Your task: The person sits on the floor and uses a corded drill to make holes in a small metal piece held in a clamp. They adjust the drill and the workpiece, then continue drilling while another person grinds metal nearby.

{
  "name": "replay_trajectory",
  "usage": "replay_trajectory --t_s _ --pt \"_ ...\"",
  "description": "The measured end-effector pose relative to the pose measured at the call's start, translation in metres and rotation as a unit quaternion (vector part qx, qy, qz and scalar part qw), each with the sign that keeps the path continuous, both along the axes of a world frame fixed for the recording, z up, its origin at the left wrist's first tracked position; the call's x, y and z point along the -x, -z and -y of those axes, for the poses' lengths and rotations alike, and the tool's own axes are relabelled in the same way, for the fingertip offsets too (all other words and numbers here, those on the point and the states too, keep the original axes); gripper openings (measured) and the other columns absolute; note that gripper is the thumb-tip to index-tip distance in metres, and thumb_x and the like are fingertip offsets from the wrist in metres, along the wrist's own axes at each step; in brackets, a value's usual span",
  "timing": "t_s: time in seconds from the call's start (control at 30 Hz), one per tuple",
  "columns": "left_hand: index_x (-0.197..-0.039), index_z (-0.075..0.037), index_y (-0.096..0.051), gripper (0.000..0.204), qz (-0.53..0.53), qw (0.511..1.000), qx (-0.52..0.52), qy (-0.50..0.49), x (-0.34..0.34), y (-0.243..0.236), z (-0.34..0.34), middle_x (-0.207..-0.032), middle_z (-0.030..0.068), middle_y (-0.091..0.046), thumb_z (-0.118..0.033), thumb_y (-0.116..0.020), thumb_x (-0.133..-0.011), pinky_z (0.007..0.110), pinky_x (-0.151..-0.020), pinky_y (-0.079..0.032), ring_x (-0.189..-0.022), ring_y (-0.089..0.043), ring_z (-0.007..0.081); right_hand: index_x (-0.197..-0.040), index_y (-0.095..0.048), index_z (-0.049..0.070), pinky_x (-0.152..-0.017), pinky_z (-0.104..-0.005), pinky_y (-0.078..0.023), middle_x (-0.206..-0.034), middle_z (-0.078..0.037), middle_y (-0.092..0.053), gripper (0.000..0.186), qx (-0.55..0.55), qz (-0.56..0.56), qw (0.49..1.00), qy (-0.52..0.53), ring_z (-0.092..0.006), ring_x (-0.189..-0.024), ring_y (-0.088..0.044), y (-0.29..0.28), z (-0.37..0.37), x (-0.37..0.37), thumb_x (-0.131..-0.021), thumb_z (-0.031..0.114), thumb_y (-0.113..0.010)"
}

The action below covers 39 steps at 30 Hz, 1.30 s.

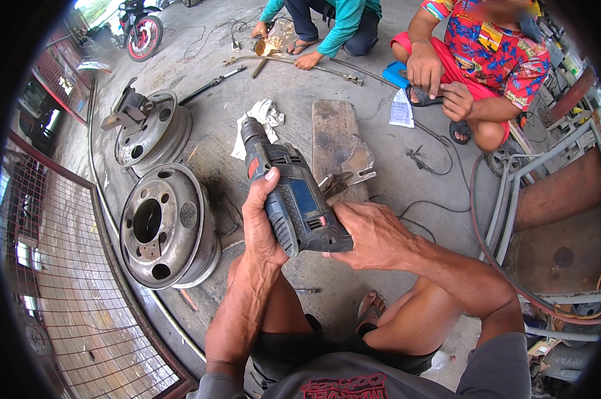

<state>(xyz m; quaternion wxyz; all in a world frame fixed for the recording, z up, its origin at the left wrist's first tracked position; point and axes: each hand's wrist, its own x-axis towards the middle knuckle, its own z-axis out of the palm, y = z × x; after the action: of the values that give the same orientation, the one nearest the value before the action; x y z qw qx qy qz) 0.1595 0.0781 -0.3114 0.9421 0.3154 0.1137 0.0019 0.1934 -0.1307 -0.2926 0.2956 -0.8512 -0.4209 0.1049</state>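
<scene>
A dark blue and black power drill (299, 196) is held up in front of me, its chuck pointing away and slightly left. My left hand (260, 223) grips the drill's body from the left side, thumb along the top. My right hand (373, 233) is closed on its rear end; the handle is mostly hidden beneath the fingers. Below the drill, a worn wooden plank (332, 126) lies on the concrete with a metal bracket-like piece (360, 159) on it. Just beyond the chuck lies a crumpled white cloth (266, 114). Whether a bit sits in the chuck I cannot tell.
Two steel wheel rims (197, 233) stand at left, the farther carrying a vise-like metal piece (129, 110). A red mesh fence (81, 266) lies beyond. Ahead, a person in teal sleeves (347, 30) works amid sparks; another in a floral shirt (493, 60) squats at right. Cables (447, 143) cross the floor.
</scene>
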Motion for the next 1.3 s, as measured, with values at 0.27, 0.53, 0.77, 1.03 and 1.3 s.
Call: replay_trajectory --t_s 0.27,0.53,0.77,1.03,1.3 --pt "-0.127 0.007 -0.057 0.056 0.000 1.000 -0.010 0.003 0.0004 -0.0009 0.0003 -0.102 0.0211 -0.073 -0.040 -0.065 -0.097 0.043 -0.079 -0.066 -0.086 -0.076 0.0312 -0.116 -0.060 -0.002 -0.081 -0.0492 -0.057 -0.100 -0.021 -0.069 0.054 -0.002 -0.001 1.000 -0.001 -0.0414 -0.091 -0.072 0.0006 0.0002 0.0003 -0.080 0.028 -0.088" --pt "-0.126 0.007 -0.057 0.057 -0.001 1.000 -0.018 -0.001 0.0000 -0.0013 0.0000 -0.102 0.0210 -0.073 -0.041 -0.066 -0.096 0.043 -0.078 -0.067 -0.086 -0.076 0.0312 -0.115 -0.060 -0.002 -0.082 -0.0494 -0.057 -0.100 -0.022 -0.069 0.055 0.001 -0.006 1.000 0.001 -0.0415 -0.092 -0.071 0.0003 -0.0009 -0.0005 -0.079 0.028 -0.088" --pt "-0.127 0.008 -0.056 0.058 -0.013 1.000 -0.013 -0.009 -0.0015 -0.0002 0.0001 -0.101 0.0213 -0.072 -0.041 -0.065 -0.096 0.042 -0.076 -0.067 -0.085 -0.076 0.0316 -0.109 -0.059 -0.003 -0.080 -0.0509 -0.056 -0.095 -0.023 -0.068 0.051 -0.021 0.003 1.000 -0.003 -0.0427 -0.088 -0.071 0.0030 -0.0009 -0.0014 -0.079 0.029 -0.087" --pt "-0.128 0.007 -0.056 0.058 -0.004 1.000 -0.016 -0.002 -0.0024 0.0020 -0.0014 -0.103 0.0214 -0.072 -0.041 -0.065 -0.097 0.043 -0.077 -0.067 -0.086 -0.076 0.0316 -0.115 -0.060 -0.002 -0.081 -0.0496 -0.057 -0.099 -0.021 -0.069 0.054 -0.005 0.000 1.000 -0.001 -0.0413 -0.090 -0.072 0.0027 -0.0003 -0.0018 -0.080 0.029 -0.088" --pt "-0.128 0.008 -0.056 0.057 0.003 1.000 -0.010 -0.005 -0.0031 0.0024 -0.0007 -0.103 0.0214 -0.072 -0.040 -0.065 -0.098 0.042 -0.077 -0.067 -0.085 -0.076 0.0309 -0.115 -0.060 -0.003 -0.080 -0.0498 -0.057 -0.098 -0.021 -0.069 0.054 0.001 -0.003 1.000 0.003 -0.0417 -0.090 -0.072 0.0020 -0.0003 -0.0016 -0.080 0.029 -0.087"
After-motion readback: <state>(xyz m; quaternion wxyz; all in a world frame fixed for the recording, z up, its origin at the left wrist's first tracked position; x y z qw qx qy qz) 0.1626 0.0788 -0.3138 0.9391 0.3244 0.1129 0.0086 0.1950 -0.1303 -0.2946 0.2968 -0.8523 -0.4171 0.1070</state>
